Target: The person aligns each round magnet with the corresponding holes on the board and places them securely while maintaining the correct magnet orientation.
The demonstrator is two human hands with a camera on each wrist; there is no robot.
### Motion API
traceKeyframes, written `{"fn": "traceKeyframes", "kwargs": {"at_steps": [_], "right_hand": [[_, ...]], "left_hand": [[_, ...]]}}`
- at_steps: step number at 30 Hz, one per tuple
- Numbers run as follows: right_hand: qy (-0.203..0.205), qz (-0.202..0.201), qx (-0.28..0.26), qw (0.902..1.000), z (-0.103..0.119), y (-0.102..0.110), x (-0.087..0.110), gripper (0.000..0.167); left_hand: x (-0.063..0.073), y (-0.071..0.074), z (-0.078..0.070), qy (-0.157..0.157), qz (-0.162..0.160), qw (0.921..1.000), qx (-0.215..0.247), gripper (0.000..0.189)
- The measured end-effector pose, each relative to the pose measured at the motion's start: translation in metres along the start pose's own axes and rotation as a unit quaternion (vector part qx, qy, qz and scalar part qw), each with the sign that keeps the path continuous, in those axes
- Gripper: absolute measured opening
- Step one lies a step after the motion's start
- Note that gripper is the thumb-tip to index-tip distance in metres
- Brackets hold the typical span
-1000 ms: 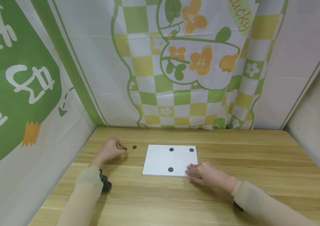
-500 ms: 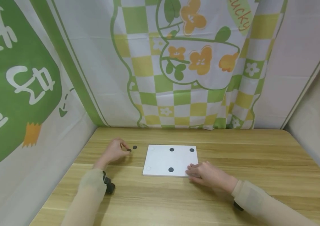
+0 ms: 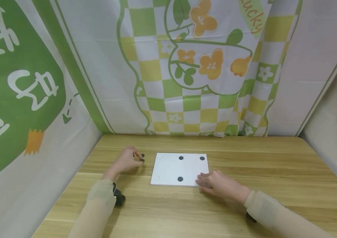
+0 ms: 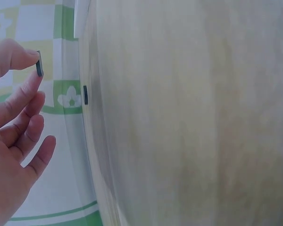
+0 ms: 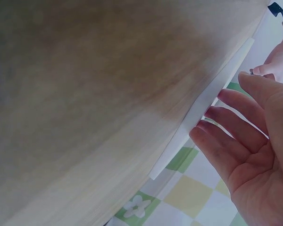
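Note:
My left hand pinches a small dark round disc between thumb and forefinger. In the left wrist view it is held off the table, and the other fingers are loosely bent. A second dark disc lies on the table just beyond. To the right is a flat white rectangular board carrying dark discs: one at the far middle, one at the far right, one at the near middle. My right hand rests its fingertips on the board's near right corner, which it covers.
Two faint round marks show on the board's left side, a near one and a far one. The wooden table ends at a patterned curtain behind, with printed cloth on both sides.
My left hand has moved right with the pinched disc, toward the board, and now partly overlaps the loose disc's spot in view. The right hand and board have stayed put.

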State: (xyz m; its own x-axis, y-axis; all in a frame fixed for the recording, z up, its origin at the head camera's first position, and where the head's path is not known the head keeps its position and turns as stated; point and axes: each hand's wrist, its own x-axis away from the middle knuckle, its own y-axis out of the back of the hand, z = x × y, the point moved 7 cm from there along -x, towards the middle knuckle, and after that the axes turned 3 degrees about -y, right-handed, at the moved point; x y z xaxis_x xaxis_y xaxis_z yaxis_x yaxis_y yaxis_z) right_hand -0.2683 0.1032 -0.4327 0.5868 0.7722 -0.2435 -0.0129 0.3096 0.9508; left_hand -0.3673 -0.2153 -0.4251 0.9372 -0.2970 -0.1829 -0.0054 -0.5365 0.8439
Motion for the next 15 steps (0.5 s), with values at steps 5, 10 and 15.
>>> {"fn": "traceKeyframes", "kwargs": {"at_steps": [5, 10, 15], "right_hand": [[0.004, -0.005, 0.005, 1.0, 0.0, 0.0, 0.0, 0.026], [0.012, -0.011, 0.009, 0.9998, 0.002, 0.002, 0.0, 0.025], [-0.003, 0.003, -0.003, 1.0, 0.001, 0.002, 0.0, 0.026]], "left_hand": [[-0.001, -0.004, -0.005, -0.006, 0.003, 1.0, 0.005, 0.014], [-0.001, -0.008, -0.01, -0.012, 0.008, 0.9999, 0.002, 0.015], [0.001, -0.01, -0.019, -0.023, 0.016, 0.9996, 0.005, 0.014]]}}
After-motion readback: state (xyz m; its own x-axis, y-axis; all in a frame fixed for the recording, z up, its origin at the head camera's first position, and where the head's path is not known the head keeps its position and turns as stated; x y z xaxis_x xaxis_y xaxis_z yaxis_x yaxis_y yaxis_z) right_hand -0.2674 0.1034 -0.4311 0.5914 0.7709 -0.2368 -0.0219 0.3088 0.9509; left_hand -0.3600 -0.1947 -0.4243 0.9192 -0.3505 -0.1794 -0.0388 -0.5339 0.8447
